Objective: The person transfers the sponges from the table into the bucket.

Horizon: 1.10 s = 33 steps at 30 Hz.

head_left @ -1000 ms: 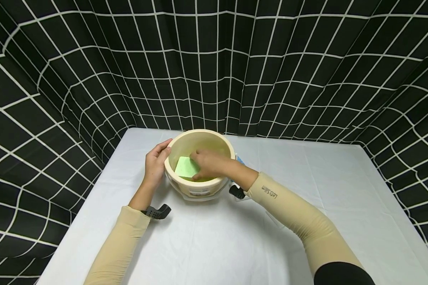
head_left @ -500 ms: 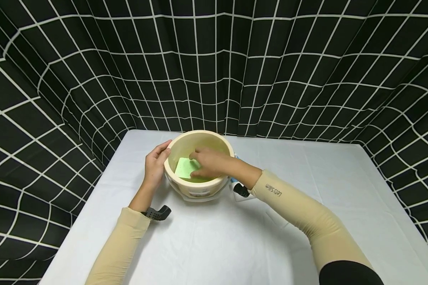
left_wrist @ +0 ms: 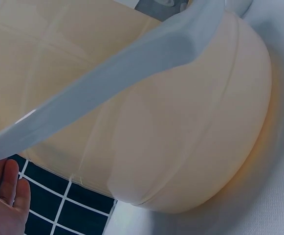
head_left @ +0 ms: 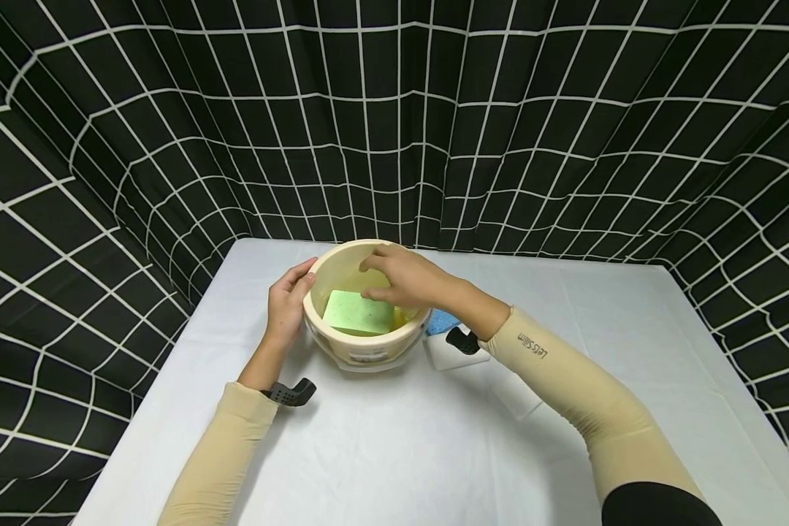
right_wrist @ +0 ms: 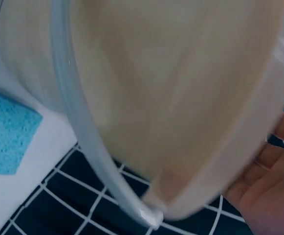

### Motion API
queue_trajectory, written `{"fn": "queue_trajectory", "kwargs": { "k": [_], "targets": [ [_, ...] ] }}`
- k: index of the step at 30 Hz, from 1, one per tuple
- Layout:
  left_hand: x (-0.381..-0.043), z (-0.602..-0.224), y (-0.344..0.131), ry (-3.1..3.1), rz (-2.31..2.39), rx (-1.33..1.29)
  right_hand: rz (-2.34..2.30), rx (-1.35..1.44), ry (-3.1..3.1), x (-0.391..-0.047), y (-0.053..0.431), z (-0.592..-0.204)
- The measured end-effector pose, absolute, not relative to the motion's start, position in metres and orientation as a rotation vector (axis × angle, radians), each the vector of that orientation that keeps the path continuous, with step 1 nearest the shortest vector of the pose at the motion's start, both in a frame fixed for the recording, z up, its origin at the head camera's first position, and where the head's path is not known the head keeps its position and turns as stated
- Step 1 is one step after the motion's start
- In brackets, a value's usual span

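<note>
The green sponge lies inside the bucket at the middle of the head view, beside a yellow thing that shows only in part. Just above its right end is the right hand, thumb and fingers spread apart, while the left hand touches the rim's left side, fingers nearly straight, though whether the thumb hooks over is hard to tell. A blue sponge and a white block lie right of centre on the cloth, with a checked curtain across the upper frame.
</note>
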<state>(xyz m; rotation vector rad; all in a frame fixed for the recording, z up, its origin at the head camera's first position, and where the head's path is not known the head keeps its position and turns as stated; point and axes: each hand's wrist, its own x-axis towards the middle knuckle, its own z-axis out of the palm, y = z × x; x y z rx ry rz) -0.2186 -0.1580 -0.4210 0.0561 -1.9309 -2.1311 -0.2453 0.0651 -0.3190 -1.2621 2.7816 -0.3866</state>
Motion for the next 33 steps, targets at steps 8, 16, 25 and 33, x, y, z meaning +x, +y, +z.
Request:
{"fn": "queue_trajectory", "kwargs": {
  "k": [8,16,25,33],
  "targets": [
    [-0.221,-0.42,-0.158,-1.937,-2.129,0.061,-0.539,-1.21,2.871,-0.252,0.085,-0.302],
    [-0.219,-0.421,-0.158,-1.942,-2.142,0.052,-0.7,-1.048,2.98,-0.262,0.11,-0.299],
    [-0.22,-0.422,-0.158,-1.951,-2.123,0.063,-0.813,-0.881,3.062,-0.276,0.132,-0.31],
    [-0.22,-0.422,-0.158,-1.94,-2.126,0.069,-0.864,-0.703,3.04,-0.285,0.144,-0.323]
  ]
}}
